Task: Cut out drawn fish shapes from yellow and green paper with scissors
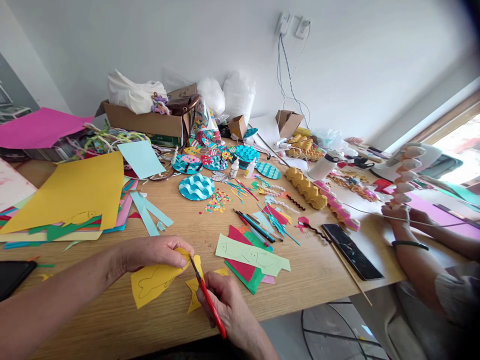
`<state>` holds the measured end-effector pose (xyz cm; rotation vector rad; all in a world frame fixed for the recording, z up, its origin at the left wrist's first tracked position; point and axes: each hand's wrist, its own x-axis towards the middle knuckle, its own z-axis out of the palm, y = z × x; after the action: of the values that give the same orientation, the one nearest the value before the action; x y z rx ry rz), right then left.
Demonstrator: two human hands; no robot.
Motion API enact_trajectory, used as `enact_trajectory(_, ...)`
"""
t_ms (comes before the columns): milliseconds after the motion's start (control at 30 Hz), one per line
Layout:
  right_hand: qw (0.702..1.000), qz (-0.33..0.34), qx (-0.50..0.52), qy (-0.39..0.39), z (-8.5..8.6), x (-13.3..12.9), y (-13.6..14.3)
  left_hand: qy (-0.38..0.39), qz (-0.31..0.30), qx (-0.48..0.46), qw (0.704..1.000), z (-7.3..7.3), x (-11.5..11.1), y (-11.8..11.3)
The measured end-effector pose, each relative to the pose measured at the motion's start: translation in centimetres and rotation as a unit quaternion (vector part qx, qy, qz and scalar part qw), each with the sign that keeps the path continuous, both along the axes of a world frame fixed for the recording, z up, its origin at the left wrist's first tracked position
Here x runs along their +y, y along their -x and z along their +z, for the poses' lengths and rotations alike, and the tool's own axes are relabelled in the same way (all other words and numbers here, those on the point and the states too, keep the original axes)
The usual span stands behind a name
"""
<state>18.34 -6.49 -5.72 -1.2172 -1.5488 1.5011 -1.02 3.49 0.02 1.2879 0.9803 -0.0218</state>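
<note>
A wood-grained tabletop [120, 320] carries two small white bottles [234, 170] and one pale green paper strip [253, 258] inked with fish outlines; above its near side the left hand [159, 251], palm down, pinches one thin yellow paper piece [153, 286] under its thumb, while the right hand [227, 297] curls snugly round one pair of red-handled scissors [212, 306], blades at the paper's edge

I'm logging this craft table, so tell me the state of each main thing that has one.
Yellow paper piece with drawn outline: held in left hand
Red-handled metal scissors: in right hand, blades at the paper
Black rectangular phone: lying flat, screen dark
Pale green paper strip: fish drawn, not cut out
Brown cardboard box: open, full
Two small white plastic bottles: standing
</note>
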Motion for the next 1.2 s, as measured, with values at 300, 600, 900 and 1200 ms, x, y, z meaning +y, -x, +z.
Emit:
enact_trajectory(300, 0.998, 0.020, -0.058, -0.026, 0.8, 0.6, -0.5, -0.035, -0.025, 0.030, 0.999, 0.4, 0.9, 0.1)
enact_trajectory(600, 0.992, 0.007, 0.111, 0.054, 2.2, 1.3, -3.1, -0.108, -0.068, 0.029, 0.991, 1.3, 2.1, 0.9)
enact_trajectory(900, 0.994, -0.068, -0.038, -0.072, 3.9, 5.3, 1.4, -0.169, -0.103, -0.006, 0.980, 1.8, 2.1, 0.0)
enact_trajectory(1200, 0.984, -0.136, 0.108, -0.033, 4.4, 6.6, 1.8, -0.066, 0.109, -0.113, 0.985, 2.4, 2.1, 2.7)
